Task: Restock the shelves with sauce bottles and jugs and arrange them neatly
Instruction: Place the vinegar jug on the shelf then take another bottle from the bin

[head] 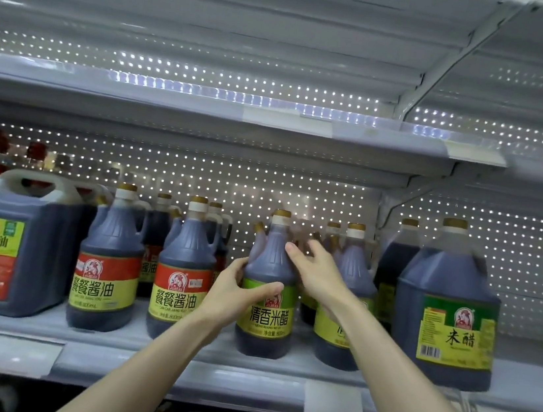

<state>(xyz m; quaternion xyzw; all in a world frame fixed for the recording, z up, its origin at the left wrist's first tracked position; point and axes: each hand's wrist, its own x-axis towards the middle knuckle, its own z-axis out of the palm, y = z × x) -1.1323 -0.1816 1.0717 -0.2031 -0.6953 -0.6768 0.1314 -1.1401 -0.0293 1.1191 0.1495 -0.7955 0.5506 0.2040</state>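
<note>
A dark vinegar bottle with a green and yellow label point(265, 312) stands at the front of the middle shelf point(172, 374). My left hand point(234, 292) grips its left side, thumb across the label's top. My right hand point(314, 273) touches its right shoulder, fingers reaching behind it. A second green-label bottle point(349, 285) stands just to the right, partly hidden by my right forearm. Two red-label soy sauce bottles point(105, 274) point(180, 283) stand to the left.
A big square soy sauce jug point(0, 239) fills the shelf's far left. A large round vinegar jug point(447, 312) stands at the right, a darker one behind it. More bottles stand in the back row. The shelf above point(240, 115) holds nothing visible.
</note>
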